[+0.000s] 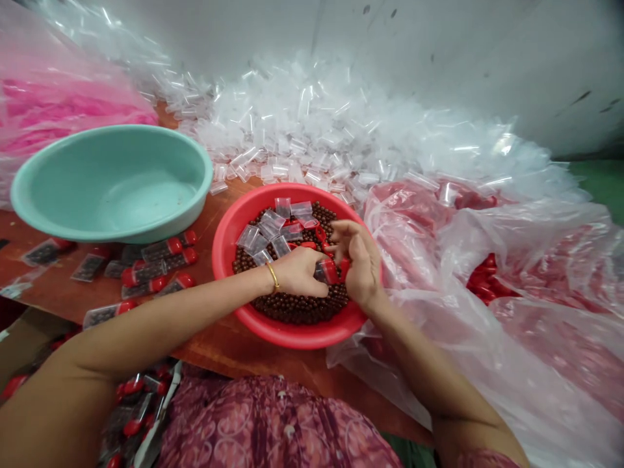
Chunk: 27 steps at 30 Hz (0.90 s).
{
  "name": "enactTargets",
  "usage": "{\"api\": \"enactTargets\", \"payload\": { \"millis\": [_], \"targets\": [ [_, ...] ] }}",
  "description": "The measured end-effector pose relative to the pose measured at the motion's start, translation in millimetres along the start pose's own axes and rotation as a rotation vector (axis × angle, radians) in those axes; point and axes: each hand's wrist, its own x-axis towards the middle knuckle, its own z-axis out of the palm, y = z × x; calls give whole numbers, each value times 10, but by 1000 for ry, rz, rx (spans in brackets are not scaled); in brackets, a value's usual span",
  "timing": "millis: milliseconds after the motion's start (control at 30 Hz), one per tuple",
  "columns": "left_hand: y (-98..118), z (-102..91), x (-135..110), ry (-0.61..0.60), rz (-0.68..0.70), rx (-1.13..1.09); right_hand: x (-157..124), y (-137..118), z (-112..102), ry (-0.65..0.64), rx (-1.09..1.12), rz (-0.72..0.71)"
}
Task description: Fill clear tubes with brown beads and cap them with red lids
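Note:
A red basin (pixel 295 338) holds many small brown balls (pixel 305 307). Over it, my left hand (pixel 299 272) is closed around a small clear container with a red cap (pixel 327 271), lying tilted with dark contents showing through. Close to the cap end is my right hand (pixel 358 260), its fingers bent but apart, with no object visible between them. Red pieces show beside its palm. On the balls at the basin's left and middle lie several clear empty containers (pixel 272 224) and a few loose red caps (pixel 320 234).
A pale green basin (pixel 112 182) stands at left. Filled red-capped containers (pixel 158 268) lie on the table before it, more in a box (pixel 139 406) below. Clear containers (pixel 312 130) are heaped behind. Right, a plastic bag (pixel 487 279) holds red pieces; a pink-filled bag (pixel 63 110) sits far left.

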Motion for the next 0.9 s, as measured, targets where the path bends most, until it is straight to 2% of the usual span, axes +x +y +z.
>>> {"api": "enactTargets", "payload": {
  "millis": [100,200,300,400,533,600,667,767,833,900],
  "targets": [
    [32,5,-8,-43,-19,119,131,51,188,-124,224,270],
    [68,-3,-23,-61,-41,216,180,106,276,-271,260,379],
    [81,0,-66,-61,-76,331,124,154,316,-317,196,367],
    [59,29,-104,-55,-125,431,74,159,353,-296,182,327],
    [67,35,-71,5,-101,502,180,96,334,-350,307,419],
    [131,-36,-59,61,-53,511,279,78,269,-373,397,427],
    [229,-180,-128,135,-32,506,363,99,170,-328,390,372],
    [350,-493,-493,221,-69,511,413,192,2,-305,112,277],
    [335,-696,-904,199,-173,582,397,258,-80,-425,-181,162],
    [215,-852,-1368,130,-375,695,360,301,-100,-605,-466,-2]
  ]
}}
